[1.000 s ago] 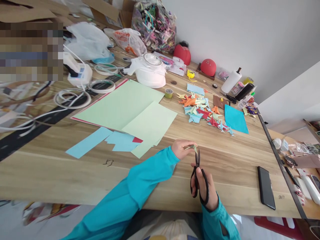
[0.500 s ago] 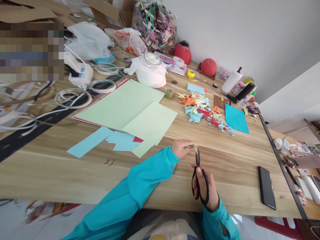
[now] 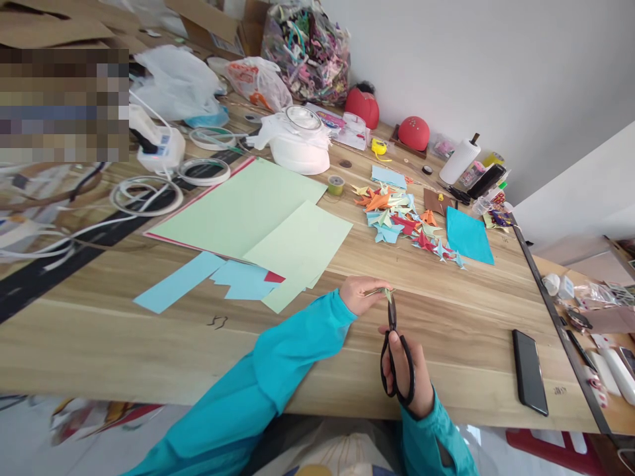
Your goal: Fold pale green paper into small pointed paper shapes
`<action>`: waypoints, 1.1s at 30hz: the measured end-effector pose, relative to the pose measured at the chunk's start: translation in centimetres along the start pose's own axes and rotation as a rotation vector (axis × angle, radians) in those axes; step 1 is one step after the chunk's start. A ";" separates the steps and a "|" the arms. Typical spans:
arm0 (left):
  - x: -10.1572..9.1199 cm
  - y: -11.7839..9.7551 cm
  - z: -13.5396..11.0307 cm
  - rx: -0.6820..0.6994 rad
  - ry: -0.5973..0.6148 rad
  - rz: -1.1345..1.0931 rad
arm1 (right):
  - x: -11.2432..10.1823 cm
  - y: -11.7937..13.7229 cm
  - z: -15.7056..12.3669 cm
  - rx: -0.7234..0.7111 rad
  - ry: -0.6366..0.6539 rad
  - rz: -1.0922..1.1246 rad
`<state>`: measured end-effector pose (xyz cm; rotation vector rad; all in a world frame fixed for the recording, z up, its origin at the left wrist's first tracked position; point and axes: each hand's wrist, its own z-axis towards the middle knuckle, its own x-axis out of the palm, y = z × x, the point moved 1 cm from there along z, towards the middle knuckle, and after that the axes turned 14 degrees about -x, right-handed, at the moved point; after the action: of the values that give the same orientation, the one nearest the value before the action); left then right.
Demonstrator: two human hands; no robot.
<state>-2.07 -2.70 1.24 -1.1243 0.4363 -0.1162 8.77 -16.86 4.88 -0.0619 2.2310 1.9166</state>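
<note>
Pinched in my left hand (image 3: 360, 294) is a small piece of folded light green paper (image 3: 387, 295). My right hand (image 3: 421, 373) is wrapped round the black handles of a pair of scissors (image 3: 393, 324), which point away from me. The blade tips meet the green paper, and the blades look nearly together. Beyond my hands lies a heap of small folded paper figures (image 3: 380, 201) in orange, red, blue and pale green. Left of my left hand are light green sheets (image 3: 302, 244), with blue paper pieces (image 3: 243, 277) and a blue strip (image 3: 178, 283) beside them.
A black phone (image 3: 530, 372) lies at the right near the table edge. A turquoise sheet (image 3: 469, 235) is beside the paper heap. White cables (image 3: 143, 196) coil at the left by a power adapter (image 3: 166, 149). A white bundle (image 3: 300, 149) and plastic bags stand at the back.
The scissor blades have closed slightly on the green paper. Both hands stay in almost the same place.
</note>
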 end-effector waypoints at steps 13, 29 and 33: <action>0.0 0.0 -0.1 -0.007 0.004 0.000 | -0.1 -0.6 0.1 -0.025 0.017 -0.016; 0.1 0.0 0.0 -0.012 0.003 0.033 | 0.0 -0.2 0.0 0.003 0.012 -0.010; 0.2 0.0 0.0 -0.014 -0.013 0.025 | 0.1 0.0 -0.1 0.001 0.000 0.001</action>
<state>-1.93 -2.77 1.14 -1.1322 0.4403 -0.0838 8.66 -16.93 4.89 -0.0601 2.2325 1.9153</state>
